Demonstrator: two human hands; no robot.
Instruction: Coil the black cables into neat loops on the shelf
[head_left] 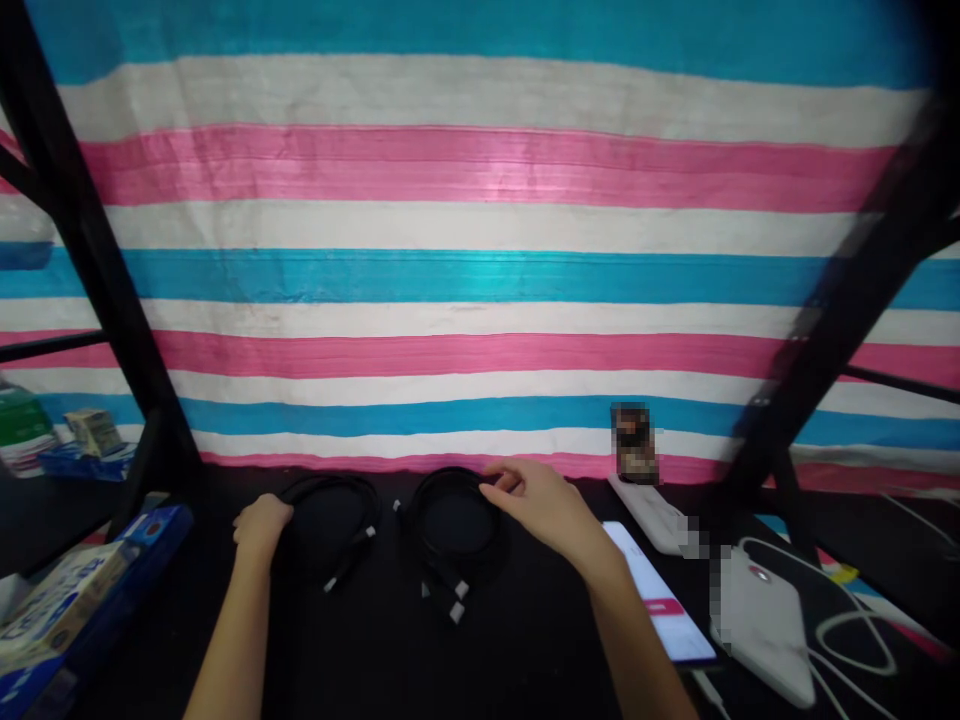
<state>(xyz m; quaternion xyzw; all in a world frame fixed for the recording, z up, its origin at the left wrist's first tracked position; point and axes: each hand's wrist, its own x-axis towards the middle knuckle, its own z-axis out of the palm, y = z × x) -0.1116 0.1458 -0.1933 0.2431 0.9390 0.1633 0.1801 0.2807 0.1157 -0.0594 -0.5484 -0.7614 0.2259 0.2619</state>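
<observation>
Two coiled black cables lie side by side on the dark tabletop. My left hand [261, 528] rests at the outer left edge of the left coiled cable [377, 497], its fingers curled in. What lies inside those fingers is hidden. Over the upper right rim of the right coiled cable [421, 540] is my right hand [546, 508], thumb and forefinger apart and the other fingers loosely bent. Nothing shows between them. Light-coloured plug ends [459, 590] of the right cable point toward me, and the left cable's plug [330, 584] lies inward of its coil.
A phone with a lit screen [660, 600] lies right of my forearm. Beyond are a white power bank [772, 625] with white cords and another white slab [652, 515]. Blue boxes [142, 560] stand left. Black frame legs [97, 240] flank a striped sheet [480, 280] behind.
</observation>
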